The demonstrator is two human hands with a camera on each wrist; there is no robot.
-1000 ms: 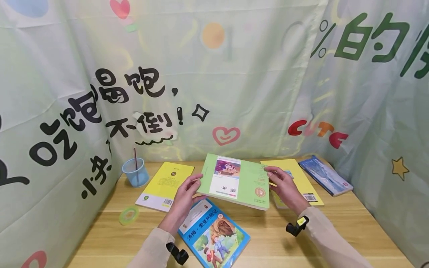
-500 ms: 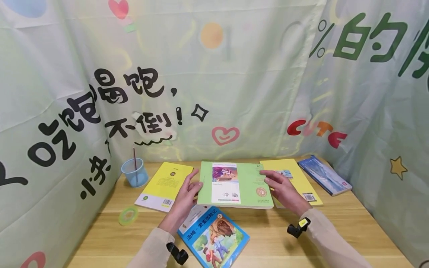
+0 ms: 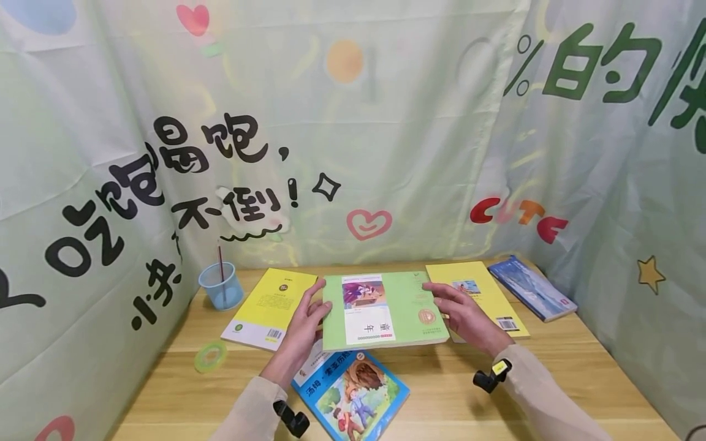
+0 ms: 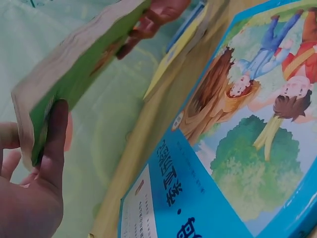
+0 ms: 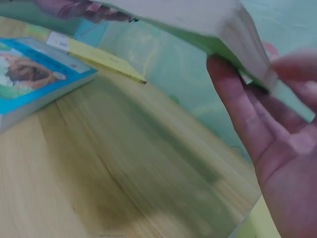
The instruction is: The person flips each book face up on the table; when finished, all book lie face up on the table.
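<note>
A green book [image 3: 408,306] with a white panel and small picture is held above the table between two hands. My left hand [image 3: 300,324] grips its left end, with the thumb on one cover and fingers on the other; the left wrist view shows this hand [image 4: 42,183] at the book's corner. At the opposite end my right hand [image 3: 469,312] pinches the book's edge, and in the right wrist view the hand [image 5: 277,134] has the pages' corner between thumb and fingers. Below lies a blue-bordered picture book [image 3: 358,392], partly overlapped by the green one.
Yellow books lie at the left [image 3: 276,300] and right [image 3: 491,294] of the table [image 3: 469,398]. A blue book [image 3: 532,288] rests at the back right. A blue cup [image 3: 222,288] holding a pencil stands back left, near a green ring-shaped roll [image 3: 211,356]. Printed curtains [image 3: 419,153] enclose the table.
The green book has tipped from slanted to nearly level in the head view and has come slightly lower and nearer, covering more of the blue-bordered book. Both hands keep hold of it.
</note>
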